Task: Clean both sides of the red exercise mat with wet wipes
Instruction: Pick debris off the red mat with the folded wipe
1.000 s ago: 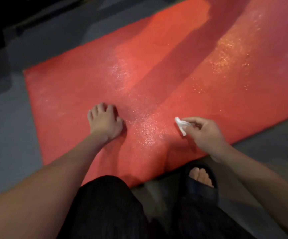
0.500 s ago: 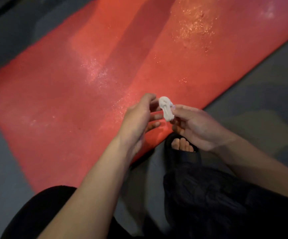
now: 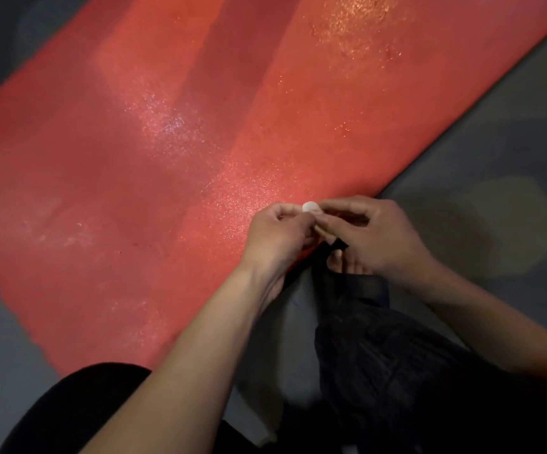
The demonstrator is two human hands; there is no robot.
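The red exercise mat [image 3: 167, 158] lies flat on the floor and runs from lower left to upper right, with wet, glistening patches on it. A small crumpled white wet wipe [image 3: 310, 207] is pinched between both hands just above the mat's near edge. My left hand [image 3: 278, 234] holds it from the left with closed fingers. My right hand [image 3: 370, 234] holds it from the right with thumb and fingertips. Most of the wipe is hidden by the fingers.
Grey floor [image 3: 494, 178] surrounds the mat. My knees in black trousers [image 3: 396, 371] fill the bottom of the view, and bare toes in a dark sandal [image 3: 337, 260] sit right beside the mat's near edge, under my right hand.
My left hand lifted off the mat and came over to the wipe held by the right hand. Both hands now pinch it together. The view shifted left along the mat.
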